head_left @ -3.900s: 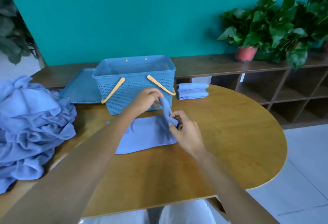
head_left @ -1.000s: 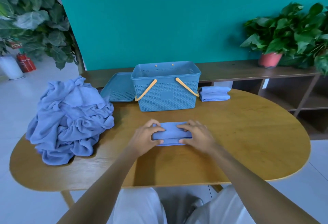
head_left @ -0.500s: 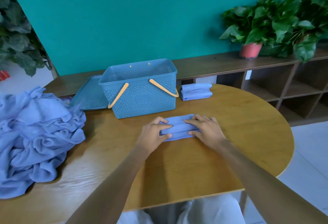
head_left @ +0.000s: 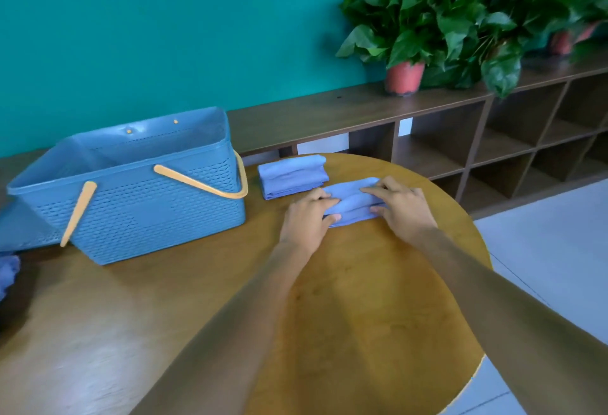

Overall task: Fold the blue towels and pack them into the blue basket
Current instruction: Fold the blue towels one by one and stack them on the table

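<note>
A folded blue towel (head_left: 352,201) lies on the wooden counter (head_left: 362,309), its long axis running left to right. The left hand (head_left: 307,214) and right hand (head_left: 401,205) grip its two ends, fingers on top, thumbs tucked beneath. Just beyond sits another folded towel (head_left: 291,175); the blue basket (head_left: 131,184) stands left, with crumpled towels (head_left: 8,271) cut off at the left edge.

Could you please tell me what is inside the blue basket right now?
Only the bare inner walls of the basket show; no towel rises above its rim. Its near wall hides the bottom, so something lying flat there cannot be ruled out.
</note>
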